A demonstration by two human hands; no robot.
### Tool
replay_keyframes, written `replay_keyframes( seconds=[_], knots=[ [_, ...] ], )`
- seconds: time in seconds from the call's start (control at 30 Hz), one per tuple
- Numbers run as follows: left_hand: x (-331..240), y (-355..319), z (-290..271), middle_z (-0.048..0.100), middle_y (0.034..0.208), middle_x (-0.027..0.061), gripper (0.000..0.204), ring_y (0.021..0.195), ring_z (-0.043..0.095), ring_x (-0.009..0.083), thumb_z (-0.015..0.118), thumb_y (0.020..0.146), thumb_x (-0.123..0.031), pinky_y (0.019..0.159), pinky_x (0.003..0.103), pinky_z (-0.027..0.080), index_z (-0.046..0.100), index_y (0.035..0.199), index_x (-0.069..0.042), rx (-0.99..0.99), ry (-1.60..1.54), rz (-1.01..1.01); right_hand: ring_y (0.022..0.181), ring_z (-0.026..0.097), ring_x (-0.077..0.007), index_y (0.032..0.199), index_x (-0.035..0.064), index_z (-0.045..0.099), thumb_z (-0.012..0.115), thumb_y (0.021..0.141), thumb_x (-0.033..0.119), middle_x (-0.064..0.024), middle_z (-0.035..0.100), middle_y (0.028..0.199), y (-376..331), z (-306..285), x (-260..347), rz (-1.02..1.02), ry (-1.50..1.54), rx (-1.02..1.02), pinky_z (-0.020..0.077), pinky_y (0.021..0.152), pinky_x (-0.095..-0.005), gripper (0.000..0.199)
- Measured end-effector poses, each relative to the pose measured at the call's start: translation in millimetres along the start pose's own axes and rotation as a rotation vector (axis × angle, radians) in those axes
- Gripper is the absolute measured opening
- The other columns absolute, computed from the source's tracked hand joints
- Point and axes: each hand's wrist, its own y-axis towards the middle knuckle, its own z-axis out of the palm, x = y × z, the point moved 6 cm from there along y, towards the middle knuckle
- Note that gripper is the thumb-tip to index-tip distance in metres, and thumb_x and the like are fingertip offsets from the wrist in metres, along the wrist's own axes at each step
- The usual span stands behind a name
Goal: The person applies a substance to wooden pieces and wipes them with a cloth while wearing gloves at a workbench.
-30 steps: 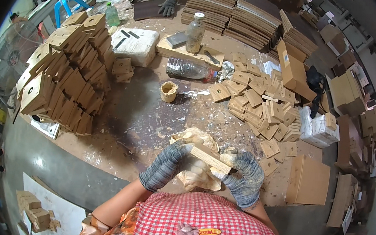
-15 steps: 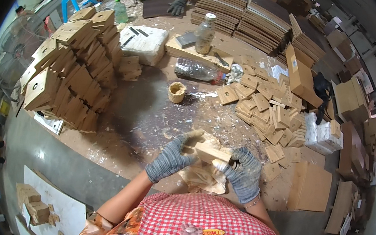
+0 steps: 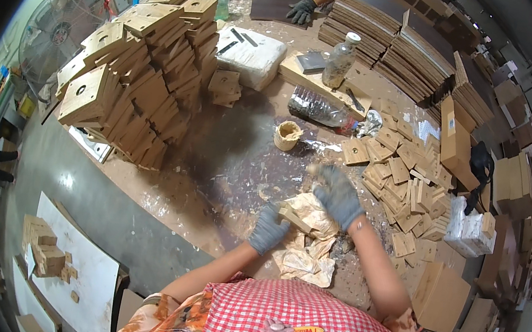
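My left hand, in a grey glove, is closed on a small pale wooden block above a crumpled cream cloth or paper. My right hand, also gloved, is raised over the far part of that crumpled piece. Its stained fingertip stretches toward a small round pot with a crusted yellowish rim, without touching it. The other fingers of that hand are blurred, and nothing shows in them.
A tall stack of drilled wooden blocks stands left; a loose heap of them lies right. Behind the pot are a plastic bottle on its side and a glass jar. Another person's gloved hand rests on a dark board.
My right hand has let go of the wooden block and moved forward toward the pot. The block stays in my left hand, lower over the crumpled piece. The whole view has shifted.
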Motion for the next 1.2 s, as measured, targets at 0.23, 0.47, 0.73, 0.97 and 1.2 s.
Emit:
replay_keyframes(
  seconds=[0.23,0.47,0.73,0.97,1.2],
  knots=[
    [-16,3,-1,0.062,0.090,0.0086,0.029,0.083,0.059,0.0194,0.062,0.076,-0.010,0.078,0.033,0.048,0.054,0.103,-0.003,0.048,0.339,0.283,0.110,0.055,-0.0333,0.115,0.0068,0.060,0.054,0.089,0.021,-0.0186,0.058,0.116,129,42,-11,-0.114,-0.482,-0.033,0.0461,0.093,-0.0399,0.030],
    [-33,6,13,0.063,0.089,0.0063,0.040,0.090,0.059,0.0181,0.083,0.067,-0.026,0.086,0.037,0.048,0.059,0.092,-0.006,0.253,0.257,0.181,0.104,0.059,-0.0340,0.108,0.0029,0.062,0.050,0.091,0.019,-0.0235,0.059,0.110,150,60,-39,-0.073,-0.656,0.112,0.0485,0.089,-0.0391,0.027],
    [-48,0,7,0.061,0.077,0.0069,0.027,0.076,0.058,0.0153,0.075,0.070,-0.020,0.071,0.032,0.049,0.057,0.079,-0.001,0.132,-0.014,0.226,0.102,0.056,-0.0320,0.096,0.0044,0.068,0.053,0.084,0.010,-0.0184,0.063,0.100,135,35,-10,-0.112,-0.603,0.045,0.0470,0.089,-0.0380,0.020],
    [-41,-2,4,0.060,0.079,0.0060,0.024,0.075,0.057,0.0151,0.071,0.073,-0.015,0.070,0.031,0.049,0.053,0.083,-0.003,0.033,-0.010,0.253,0.092,0.054,-0.0320,0.094,0.0035,0.068,0.065,0.070,0.001,-0.0170,0.058,0.091,93,4,-18,-0.311,-0.309,-0.157,0.0454,0.084,-0.0393,0.024],
    [-57,-6,0,0.057,0.080,0.0047,0.020,0.075,0.056,0.0144,0.066,0.072,-0.003,0.070,0.028,0.049,0.052,0.086,-0.005,0.012,0.099,0.278,0.078,0.065,-0.0226,0.100,0.0026,0.068,0.063,0.086,0.012,-0.0130,0.066,0.084,94,1,-37,0.066,0.266,-0.184,0.0530,0.069,-0.0331,0.018]
  ],
)
